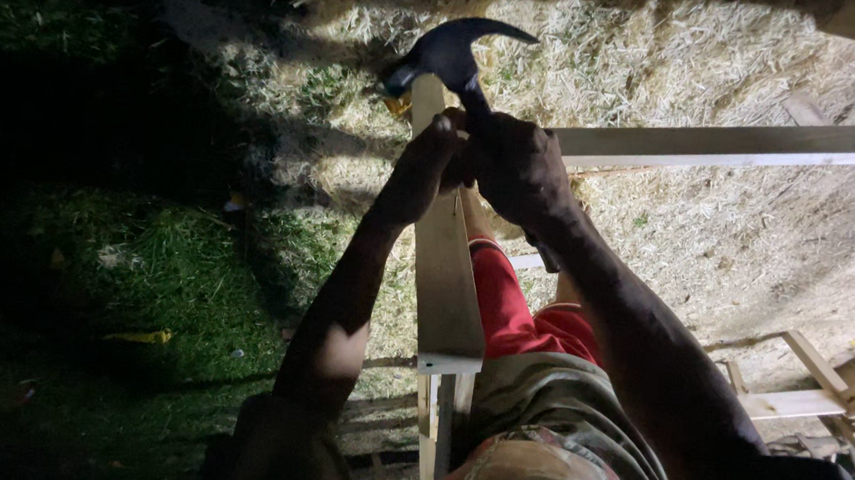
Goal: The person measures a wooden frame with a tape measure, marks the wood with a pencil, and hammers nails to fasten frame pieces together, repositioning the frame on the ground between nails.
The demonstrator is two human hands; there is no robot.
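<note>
Hammer (452, 56): one, right hand (518, 166) gripping; planks two.

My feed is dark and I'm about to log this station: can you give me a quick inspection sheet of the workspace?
Surface: ground covered with wood shavings, grass to the left.
Job's things: claw hammer with its head at the far end of a pale wooden plank; the plank runs away from the person, over their legs.
Clutter: a second plank crossing to the right; wooden frame pieces at lower right.
Hands: right hand gripping the hammer handle; left hand against the plank near its far end, exact grip too dark to tell.
Cables: nothing seen.
Surroundings: outdoors at night, lit from one side, deep shadow at left.
</note>
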